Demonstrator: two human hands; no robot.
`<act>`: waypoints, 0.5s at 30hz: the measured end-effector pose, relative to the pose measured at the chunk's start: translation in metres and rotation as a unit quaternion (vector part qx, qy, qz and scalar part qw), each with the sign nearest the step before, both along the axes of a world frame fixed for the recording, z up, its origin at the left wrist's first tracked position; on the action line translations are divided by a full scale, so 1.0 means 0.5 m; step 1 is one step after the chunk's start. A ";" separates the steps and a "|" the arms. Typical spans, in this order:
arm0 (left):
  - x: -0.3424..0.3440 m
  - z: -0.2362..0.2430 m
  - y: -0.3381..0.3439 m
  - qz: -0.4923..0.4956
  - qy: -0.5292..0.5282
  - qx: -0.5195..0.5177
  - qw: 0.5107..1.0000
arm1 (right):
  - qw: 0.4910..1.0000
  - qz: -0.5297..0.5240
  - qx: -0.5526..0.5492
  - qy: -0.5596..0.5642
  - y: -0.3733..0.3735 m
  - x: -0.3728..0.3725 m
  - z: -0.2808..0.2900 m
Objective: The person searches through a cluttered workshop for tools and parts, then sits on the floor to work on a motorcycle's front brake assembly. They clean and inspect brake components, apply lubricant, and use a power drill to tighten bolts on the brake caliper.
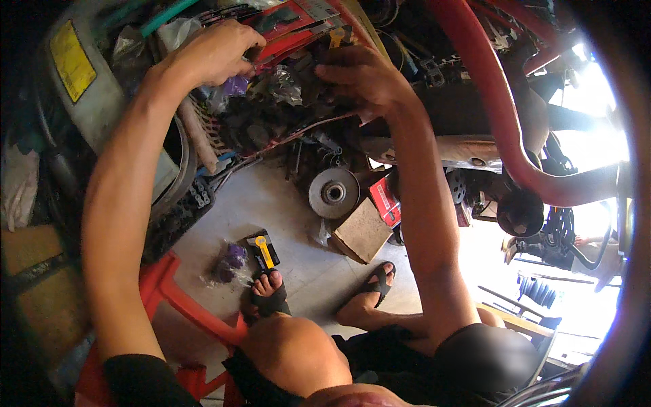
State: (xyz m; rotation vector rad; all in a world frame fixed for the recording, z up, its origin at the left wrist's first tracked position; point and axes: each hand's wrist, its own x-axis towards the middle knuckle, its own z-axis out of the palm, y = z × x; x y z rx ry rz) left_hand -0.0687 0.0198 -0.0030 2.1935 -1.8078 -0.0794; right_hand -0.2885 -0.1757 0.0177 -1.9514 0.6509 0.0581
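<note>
My left hand (220,53) reaches over a heaped basket at the upper left, its fingers bent but apart, with nothing seen held in them. Close to its fingertips lie flat red packages (281,44) and a purple item (236,85) in clear plastic. To the right, my right hand (366,78) hangs over the same heap, fingers spread from the thumb; nothing shows between them. A yellow-and-black package (337,37) sits just behind its knuckles. Between both hands are a crumpled clear bag (286,88) and dark parts (254,125) too shadowed to name.
On the floor lie a yellow-and-black package (263,251), a bagged purple item (232,261), a round metal wheel-like part (333,192) and a cardboard box (363,230). A red plastic stool (193,305) stands lower left. A thick red tube (502,115) curves down at the right.
</note>
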 end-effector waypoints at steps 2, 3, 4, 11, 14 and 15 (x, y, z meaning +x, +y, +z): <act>0.005 -0.010 0.006 -0.019 -0.019 -0.008 1.000 | 0.999 -0.039 0.013 -0.024 0.015 -0.009 0.004; 0.006 -0.012 0.002 -0.016 -0.017 0.000 1.000 | 0.998 -0.054 0.012 -0.041 0.018 -0.012 0.008; 0.014 -0.010 -0.003 -0.012 -0.014 0.008 1.000 | 0.996 -0.068 0.010 -0.057 0.022 -0.013 0.017; -0.054 0.096 0.007 0.039 0.085 0.161 0.982 | 0.997 -0.030 0.075 -0.014 0.043 -0.017 0.038; -0.028 0.051 0.007 0.002 0.034 0.103 0.994 | 0.997 0.041 -0.056 -0.020 0.035 -0.010 0.039; -0.033 0.061 0.008 0.013 0.049 0.110 0.993 | 0.991 0.071 -0.109 -0.034 0.018 -0.005 0.018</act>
